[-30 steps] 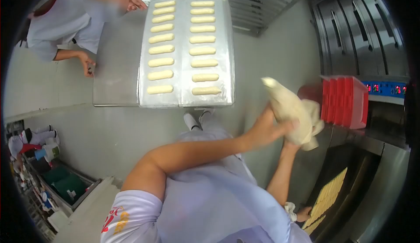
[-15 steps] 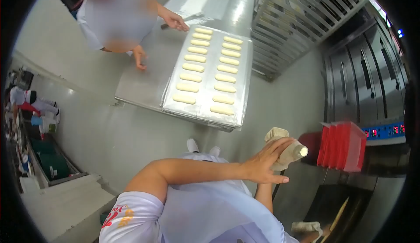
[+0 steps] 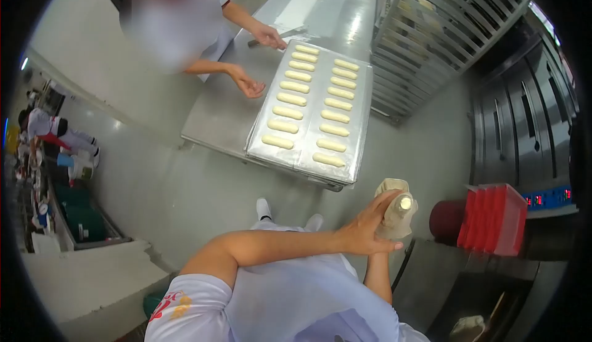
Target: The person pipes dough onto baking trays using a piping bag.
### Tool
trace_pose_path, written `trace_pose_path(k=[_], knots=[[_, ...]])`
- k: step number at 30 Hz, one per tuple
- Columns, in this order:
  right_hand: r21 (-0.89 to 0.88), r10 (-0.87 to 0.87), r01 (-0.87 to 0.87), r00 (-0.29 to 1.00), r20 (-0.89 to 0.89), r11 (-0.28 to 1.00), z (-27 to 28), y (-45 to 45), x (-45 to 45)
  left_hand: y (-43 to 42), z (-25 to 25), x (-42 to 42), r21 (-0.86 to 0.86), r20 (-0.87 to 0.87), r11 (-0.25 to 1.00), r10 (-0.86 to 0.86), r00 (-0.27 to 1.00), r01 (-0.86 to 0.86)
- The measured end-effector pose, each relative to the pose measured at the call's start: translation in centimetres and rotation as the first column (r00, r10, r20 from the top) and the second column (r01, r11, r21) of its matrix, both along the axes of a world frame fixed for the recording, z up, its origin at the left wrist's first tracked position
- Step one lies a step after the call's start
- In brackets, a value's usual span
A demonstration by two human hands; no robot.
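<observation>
A pale cloth piping bag [image 3: 394, 222] with a bright metal tip [image 3: 404, 203] is at the right of my body. My left hand [image 3: 369, 226] reaches across and grips it, fingers over its side and thumb stretched below. My right forearm [image 3: 378, 277] comes up beneath the left hand; my right hand is hidden behind the bag and left hand. Ahead, a metal baking tray [image 3: 301, 120] bears two columns of oblong pale dough pieces [image 3: 285, 113], apart from both hands.
Across the steel table [image 3: 213, 117], a co-worker's hands [image 3: 246, 85] are near the tray's left side, by a long flat tool [image 3: 271, 37]. A metal rack [image 3: 425, 52] stands beyond. Stacked red crates [image 3: 491, 220] are at the right, below oven doors [image 3: 524, 114]. Another person [image 3: 52, 129] is far left.
The piping bag's tip has swung left and turned up toward me, with my left hand still around the bag. The co-worker's hands have come closer to the tray. My view has shifted slightly.
</observation>
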State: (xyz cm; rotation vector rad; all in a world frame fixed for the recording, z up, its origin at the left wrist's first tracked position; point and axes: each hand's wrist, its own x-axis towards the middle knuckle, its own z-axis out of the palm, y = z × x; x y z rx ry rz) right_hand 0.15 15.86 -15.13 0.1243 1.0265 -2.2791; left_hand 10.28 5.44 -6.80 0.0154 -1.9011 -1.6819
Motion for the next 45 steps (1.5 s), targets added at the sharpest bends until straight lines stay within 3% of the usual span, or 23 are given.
trace_pose_path(k=[5, 10, 19, 22, 31, 35, 38, 42, 43, 44, 45], knots=[[-0.009, -0.038, 0.038, 0.999, -0.021, 0.999, 0.2, -2.3, 2.6, -3.4, 0.2, 2.2, -0.095, -0.028, 0.992, -0.088, 0.996, 0.085], [-0.007, -0.1, 0.099, 0.994, -0.051, 0.995, 0.5, -4.7, 6.3, -6.8, 0.0, 5.7, 0.049, -0.011, 0.971, -0.233, 0.973, 0.233], [-0.03, -0.179, 0.178, 0.983, -0.027, 0.983, 0.4, -7.7, 13.8, -9.2, 0.4, 10.7, 0.157, -0.121, 0.942, -0.281, 0.952, 0.298], [-0.039, -0.186, 0.185, 0.982, -0.028, 0.982, 0.0, -7.8, 15.3, -8.6, -0.1, 11.8, 0.166, -0.062, 0.932, -0.315, 0.947, 0.321], [-0.07, -0.206, 0.203, 0.978, -0.044, 0.977, 0.4, -8.8, 12.1, -10.2, 0.2, 9.7, 0.449, 0.008, 0.835, -0.359, 0.933, 0.318], [-0.116, -0.208, 0.2, 0.976, -0.062, 0.973, 0.3, -9.0, 9.0, -10.8, 0.3, 6.4, 0.494, 0.028, 0.827, -0.323, 0.946, 0.268], [-0.126, -0.232, 0.212, 0.957, -0.173, 0.969, 0.8, -7.4, 4.3, -12.5, 1.5, 2.3, 0.577, -0.091, 0.801, -0.131, 0.987, 0.159], [0.142, -0.292, 0.404, 0.824, -0.486, 0.904, 1.0, -5.9, -1.7, -15.6, 4.6, -3.7, 0.692, -0.128, 0.698, -0.132, 0.983, 0.184], [-0.179, -0.305, 0.264, 0.916, -0.26, 0.948, 2.1, -7.1, -3.1, -16.2, 5.2, -5.2, 0.723, -0.14, 0.661, -0.145, 0.98, 0.201], [-0.504, -0.213, 0.166, 0.976, -0.036, 0.848, 2.5, -8.4, -4.8, -16.6, 5.0, -6.8, 0.694, -0.134, 0.691, -0.151, 0.979, 0.201], [-0.503, -0.195, 0.155, 0.98, -0.028, 0.85, 2.3, -9.8, -6.6, -17.0, 4.8, -8.3, 0.666, -0.124, 0.72, -0.151, 0.981, 0.195]])
